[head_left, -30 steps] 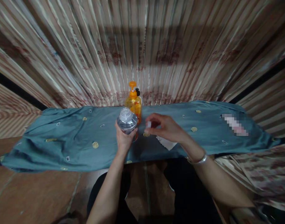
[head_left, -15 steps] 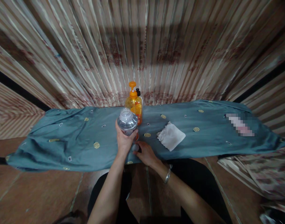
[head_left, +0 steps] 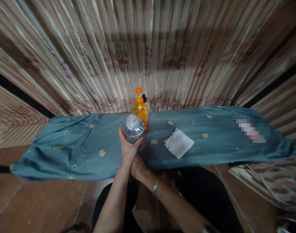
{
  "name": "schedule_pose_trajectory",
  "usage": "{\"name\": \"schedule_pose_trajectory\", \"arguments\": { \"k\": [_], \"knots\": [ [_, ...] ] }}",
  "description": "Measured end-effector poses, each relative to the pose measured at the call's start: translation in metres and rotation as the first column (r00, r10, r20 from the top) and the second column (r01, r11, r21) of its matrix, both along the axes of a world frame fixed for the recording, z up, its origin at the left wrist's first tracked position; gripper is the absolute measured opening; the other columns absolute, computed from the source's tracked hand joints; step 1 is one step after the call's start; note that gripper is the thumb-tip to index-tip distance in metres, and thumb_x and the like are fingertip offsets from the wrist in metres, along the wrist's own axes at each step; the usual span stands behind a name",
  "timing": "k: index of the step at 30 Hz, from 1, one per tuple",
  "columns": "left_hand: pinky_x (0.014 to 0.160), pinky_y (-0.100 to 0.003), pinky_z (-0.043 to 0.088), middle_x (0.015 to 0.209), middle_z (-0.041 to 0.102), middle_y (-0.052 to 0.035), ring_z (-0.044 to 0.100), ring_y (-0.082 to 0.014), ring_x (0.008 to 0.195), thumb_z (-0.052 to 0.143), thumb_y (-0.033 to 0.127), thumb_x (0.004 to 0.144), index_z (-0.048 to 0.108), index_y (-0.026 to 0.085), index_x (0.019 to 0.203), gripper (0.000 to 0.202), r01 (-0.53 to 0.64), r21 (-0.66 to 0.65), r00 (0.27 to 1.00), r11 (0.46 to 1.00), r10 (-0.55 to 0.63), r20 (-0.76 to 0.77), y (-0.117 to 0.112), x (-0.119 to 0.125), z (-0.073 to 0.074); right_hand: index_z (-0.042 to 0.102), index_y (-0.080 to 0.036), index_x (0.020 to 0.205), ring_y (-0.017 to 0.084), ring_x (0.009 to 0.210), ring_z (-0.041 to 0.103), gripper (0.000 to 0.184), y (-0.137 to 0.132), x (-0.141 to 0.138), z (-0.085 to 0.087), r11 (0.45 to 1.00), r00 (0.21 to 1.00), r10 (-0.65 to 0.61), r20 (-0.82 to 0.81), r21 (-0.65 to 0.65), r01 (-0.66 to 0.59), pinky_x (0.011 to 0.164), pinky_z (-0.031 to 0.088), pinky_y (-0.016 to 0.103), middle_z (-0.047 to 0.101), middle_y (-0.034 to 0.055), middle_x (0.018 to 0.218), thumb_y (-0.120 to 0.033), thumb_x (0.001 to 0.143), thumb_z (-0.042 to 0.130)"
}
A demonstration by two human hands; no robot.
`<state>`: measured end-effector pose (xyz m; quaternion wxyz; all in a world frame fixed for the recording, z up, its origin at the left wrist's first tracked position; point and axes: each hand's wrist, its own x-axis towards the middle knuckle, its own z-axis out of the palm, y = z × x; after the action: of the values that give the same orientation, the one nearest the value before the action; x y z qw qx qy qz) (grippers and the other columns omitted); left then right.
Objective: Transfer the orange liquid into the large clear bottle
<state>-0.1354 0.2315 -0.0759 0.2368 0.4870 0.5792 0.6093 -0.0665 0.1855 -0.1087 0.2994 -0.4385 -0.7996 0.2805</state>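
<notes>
Upright on the cloth, a clear plastic bottle point(head_left: 133, 127) shows its bare, see-through neck at the top. My left hand point(head_left: 128, 149) is wrapped round the side of this bottle, thumb on its right. My right hand point(head_left: 140, 168) lies low, close against the left wrist and partly behind it. The fingers of that hand are hidden, so whatever they hold does not show. Just behind the clear bottle stands an orange pump bottle point(head_left: 143, 113), and a black-topped bottle point(head_left: 144, 97) is mostly hidden behind it.
A folded white cloth point(head_left: 179, 143) lies right of the bottles. Farther right is a pixelated item point(head_left: 251, 131). A green patterned cloth point(head_left: 89, 139) covers the narrow table. Pleated curtains point(head_left: 150, 48) hang behind, and tiled floor point(head_left: 53, 200) shows below.
My right hand has moved left, from beside the bottle's base to behind my left wrist. The round grey cap-like piece in its fingers is now out of sight. The view has shifted slightly.
</notes>
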Motion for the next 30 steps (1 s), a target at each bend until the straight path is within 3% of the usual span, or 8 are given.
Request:
{"name": "schedule_pose_trajectory", "arguments": {
  "k": [4, 7, 11, 14, 18, 23, 27, 30],
  "knots": [
    [0.119, -0.051, 0.041, 0.155, 0.051, -0.0226, 0.055, -0.0353, 0.141, 0.093, 0.030, 0.060, 0.026, 0.021, 0.158, 0.119, 0.000, 0.006, 1.000, 1.000, 0.000, -0.002, -0.001, -0.004, 0.000, 0.064, -0.023, 0.139, 0.020, 0.132, 0.064, 0.050, 0.013, -0.019, 0.000, 1.000, 1.000, 0.010, -0.003, -0.020, -0.010, 0.113, 0.052, 0.034, 0.070, 0.0061, 0.142, -0.010, 0.095, 0.045],
    [0.118, -0.051, 0.042, 0.154, 0.053, -0.0214, 0.057, -0.0348, 0.140, 0.093, 0.032, 0.060, 0.027, 0.022, 0.158, 0.119, 0.014, 0.010, 1.000, 1.000, -0.014, -0.001, -0.002, -0.005, -0.001, 0.062, -0.022, 0.143, 0.021, 0.136, 0.062, 0.051, 0.003, -0.016, -0.004, 1.000, 1.000, 0.010, -0.004, -0.016, -0.011, 0.117, 0.050, 0.035, 0.066, 0.0079, 0.147, -0.011, 0.096, 0.045],
    [0.119, -0.051, 0.040, 0.152, 0.054, -0.0220, 0.056, -0.0347, 0.140, 0.093, 0.039, 0.061, 0.026, 0.020, 0.159, 0.120, 0.031, 0.023, 1.000, 0.999, -0.031, 0.000, -0.004, -0.007, 0.000, 0.065, -0.014, 0.138, 0.029, 0.134, 0.063, 0.048, -0.033, 0.017, -0.009, 1.000, 0.999, -0.025, 0.030, -0.011, 0.025, 0.118, 0.050, 0.049, 0.069, 0.0168, 0.140, -0.009, 0.093, 0.049],
    [0.121, -0.051, 0.037, 0.155, 0.051, -0.0223, 0.051, -0.0349, 0.145, 0.092, 0.048, 0.064, 0.025, 0.022, 0.160, 0.121, 0.041, 0.045, 0.999, 0.998, -0.041, -0.005, -0.009, -0.008, 0.001, 0.063, -0.016, 0.139, 0.031, 0.129, 0.067, 0.045, -0.041, 0.059, 0.002, 0.977, 0.978, -0.210, -0.001, 0.035, 0.210, 0.113, 0.054, 0.054, 0.070, 0.0177, 0.137, -0.018, 0.099, 0.045],
    [0.122, -0.053, 0.034, 0.164, 0.040, -0.0233, 0.038, -0.0346, 0.155, 0.073, 0.064, 0.081, 0.022, 0.024, 0.162, 0.104, 0.036, 0.089, 0.999, 0.995, -0.036, -0.008, -0.019, -0.012, 0.001, 0.058, -0.015, 0.143, 0.030, 0.135, 0.062, 0.047, 0.014, 0.105, 0.049, 0.896, 0.902, -0.396, -0.175, 0.141, 0.421, 0.116, 0.050, 0.054, 0.067, 0.0184, 0.142, -0.035, 0.103, 0.045],
    [0.123, -0.061, 0.027, 0.171, 0.026, -0.0246, 0.025, -0.0371, 0.160, 0.057, 0.068, 0.090, 0.017, 0.024, 0.164, 0.095, -0.016, 0.158, 0.998, 0.987, 0.025, -0.055, -0.042, -0.020, 0.012, 0.045, -0.010, 0.151, 0.030, 0.147, 0.050, 0.071, 0.118, 0.110, 0.104, 0.912, 0.927, -0.324, -0.190, 0.198, 0.360, 0.122, 0.041, 0.049, 0.053, 0.0206, 0.157, -0.036, 0.089, 0.067],
    [0.127, -0.059, 0.016, 0.172, 0.026, -0.0185, 0.020, -0.0359, 0.162, 0.070, 0.053, 0.088, 0.020, 0.026, 0.165, 0.095, 0.001, 0.291, 0.964, 0.957, 0.076, -0.253, -0.069, -0.019, 0.034, 0.044, -0.006, 0.150, 0.031, 0.139, 0.059, 0.082, 0.160, 0.093, 0.112, 0.955, 0.955, -0.267, -0.127, 0.100, 0.280, 0.116, 0.046, 0.044, 0.059, 0.0228, 0.150, -0.033, 0.081, 0.078],
    [0.126, -0.056, 0.025, 0.166, 0.037, -0.0175, 0.033, -0.0349, 0.156, 0.072, 0.042, 0.089, 0.021, 0.028, 0.165, 0.093, 0.110, 0.398, 0.893, 0.911, 0.085, -0.442, -0.085, -0.002, 0.045, 0.050, -0.009, 0.144, 0.031, 0.129, 0.065, 0.081, 0.166, 0.082, 0.107, 0.950, 0.954, -0.278, -0.113, 0.115, 0.290, 0.109, 0.050, 0.045, 0.067, 0.0208, 0.140, -0.039, 0.077, 0.083]
  ]
}}
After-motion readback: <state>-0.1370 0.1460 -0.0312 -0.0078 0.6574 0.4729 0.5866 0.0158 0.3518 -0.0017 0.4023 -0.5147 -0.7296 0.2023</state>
